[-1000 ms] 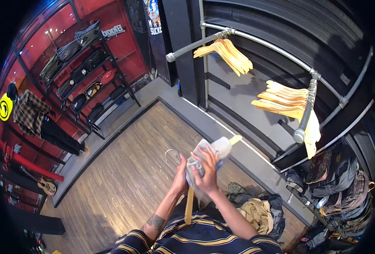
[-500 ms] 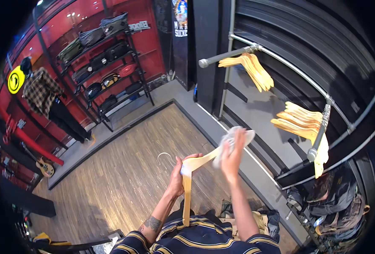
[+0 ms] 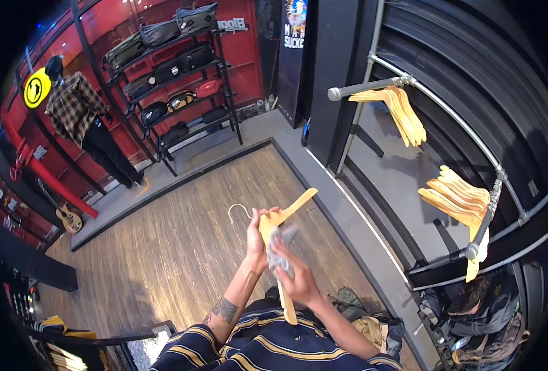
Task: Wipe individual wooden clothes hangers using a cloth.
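My left hand (image 3: 259, 235) grips a light wooden hanger (image 3: 299, 201) near its neck, with the metal hook (image 3: 231, 213) poking out to the left, one arm angled up to the right and the other pointing down toward my striped shirt. My right hand (image 3: 291, 275) holds a crumpled grey cloth (image 3: 283, 238) against the hanger, just below its middle. The cloth and fingers are slightly blurred and cover part of the wood.
Pipe rails (image 3: 370, 86) at right carry two groups of wooden hangers (image 3: 447, 195). Backpacks (image 3: 481, 309) lie lower right; folded fabric (image 3: 373, 334) lies beside me. A platform edge (image 3: 193, 175) borders the floor; a bag shelf (image 3: 190, 80), dressed mannequin (image 3: 76, 111) and guitar (image 3: 68, 219) stand beyond.
My right hand and cloth have moved from the hanger's upper right arm down and left to below its middle, uncovering that arm. My left hand has risen slightly with the hanger.
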The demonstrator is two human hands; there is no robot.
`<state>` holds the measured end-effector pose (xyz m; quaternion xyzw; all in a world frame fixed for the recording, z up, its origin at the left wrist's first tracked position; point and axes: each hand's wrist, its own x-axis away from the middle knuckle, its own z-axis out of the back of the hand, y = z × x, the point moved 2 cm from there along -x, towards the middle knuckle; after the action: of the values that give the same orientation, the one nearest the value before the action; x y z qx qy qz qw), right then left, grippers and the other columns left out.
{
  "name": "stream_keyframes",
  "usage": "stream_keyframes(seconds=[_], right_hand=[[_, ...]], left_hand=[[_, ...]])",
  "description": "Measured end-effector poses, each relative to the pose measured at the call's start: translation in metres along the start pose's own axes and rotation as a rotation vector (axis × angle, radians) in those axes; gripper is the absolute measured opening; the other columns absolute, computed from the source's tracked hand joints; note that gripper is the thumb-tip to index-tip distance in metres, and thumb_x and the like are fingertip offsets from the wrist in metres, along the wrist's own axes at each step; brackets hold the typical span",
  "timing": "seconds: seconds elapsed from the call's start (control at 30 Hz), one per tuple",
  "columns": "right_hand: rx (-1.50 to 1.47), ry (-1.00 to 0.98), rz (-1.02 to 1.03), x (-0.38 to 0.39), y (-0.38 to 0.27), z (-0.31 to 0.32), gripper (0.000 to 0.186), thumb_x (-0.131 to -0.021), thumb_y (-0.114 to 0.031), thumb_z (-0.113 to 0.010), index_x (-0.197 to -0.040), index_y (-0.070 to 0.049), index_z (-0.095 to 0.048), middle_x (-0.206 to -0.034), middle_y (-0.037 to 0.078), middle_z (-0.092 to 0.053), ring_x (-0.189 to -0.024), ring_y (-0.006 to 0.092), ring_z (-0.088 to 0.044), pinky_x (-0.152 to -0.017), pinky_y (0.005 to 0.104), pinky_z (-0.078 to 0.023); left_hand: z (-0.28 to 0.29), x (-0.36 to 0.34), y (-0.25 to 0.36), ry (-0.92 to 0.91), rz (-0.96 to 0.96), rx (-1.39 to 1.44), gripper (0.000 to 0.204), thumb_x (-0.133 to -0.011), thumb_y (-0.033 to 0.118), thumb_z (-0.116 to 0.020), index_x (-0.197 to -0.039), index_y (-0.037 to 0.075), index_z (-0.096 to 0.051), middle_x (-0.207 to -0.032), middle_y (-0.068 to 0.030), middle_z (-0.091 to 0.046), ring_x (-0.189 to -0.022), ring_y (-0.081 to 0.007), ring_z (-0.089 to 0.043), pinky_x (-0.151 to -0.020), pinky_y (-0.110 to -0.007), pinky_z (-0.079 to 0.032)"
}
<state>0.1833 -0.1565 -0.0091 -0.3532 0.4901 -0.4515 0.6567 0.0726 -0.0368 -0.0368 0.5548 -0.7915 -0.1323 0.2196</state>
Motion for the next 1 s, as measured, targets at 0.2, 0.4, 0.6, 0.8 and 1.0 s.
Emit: stream_keyframes(seconds=[0.2,0.4,0.6,0.8,1.0], right_hand=[[0.165,-0.214,0.002,0.055,-0.046,0.005,0.062,-0.085,-0.008,-0.066,-0.144,-0.001,-0.048,-0.149,0.019,-0.047,-0.141,0.0358,-0.042,-0.113,0.0409,-0.039],[0.282,-0.187,0.033,0.035,-0.042,-0.004,0.080,-0.078,-0.003,-0.068,-0.151,0.003,-0.035,-0.152,0.024,-0.040,-0.142,0.0395,-0.038,-0.116,0.0427,-0.035],[0.143,-0.001,0.187,-0.073,-0.016,0.004,0.067,-0.090,-0.005,-0.058,-0.152,0.004,-0.033,-0.155,0.026,-0.035,-0.144,0.0381,-0.036,-0.118,0.0425,-0.031],[0.657,0.022,0.254,-0.122,0.016,0.054,0.050,-0.093,-0.009,-0.058,-0.142,-0.002,-0.051,-0.149,0.018,-0.048,-0.142,0.0352,-0.040,-0.121,0.0450,-0.025],[0.750,0.422,0.170,-0.141,0.047,0.118,0.040,-0.100,-0.011,-0.054,-0.138,0.000,-0.054,-0.141,0.018,-0.056,-0.138,0.0349,-0.045,-0.119,0.0477,-0.028]], left_hand=[[0.010,-0.007,0.045,0.080,-0.253,0.088,0.042,-0.106,0.048,-0.039,-0.089,0.012,-0.054,-0.113,-0.0109,-0.063,-0.127,-0.0317,-0.054,-0.111,-0.044,-0.041],[0.008,-0.009,0.042,0.016,-0.376,0.144,0.044,-0.106,0.048,-0.039,-0.093,0.009,-0.055,-0.115,-0.0120,-0.063,-0.130,-0.0318,-0.052,-0.112,-0.043,-0.039],[-0.029,0.029,-0.007,-0.102,-0.041,-0.048,0.062,-0.106,0.053,-0.030,-0.142,0.005,-0.047,-0.133,-0.0122,-0.059,-0.125,-0.0241,-0.054,-0.105,-0.038,-0.045],[-0.009,0.037,0.033,-0.147,-0.093,-0.194,0.081,-0.102,0.063,-0.029,-0.151,-0.002,-0.032,-0.154,-0.0160,-0.041,-0.142,-0.0270,-0.040,-0.119,-0.041,-0.031],[-0.001,0.041,0.041,-0.181,0.005,-0.205,0.082,-0.102,0.062,-0.028,-0.150,-0.004,-0.032,-0.155,-0.0179,-0.039,-0.144,-0.0292,-0.037,-0.122,-0.042,-0.028]])
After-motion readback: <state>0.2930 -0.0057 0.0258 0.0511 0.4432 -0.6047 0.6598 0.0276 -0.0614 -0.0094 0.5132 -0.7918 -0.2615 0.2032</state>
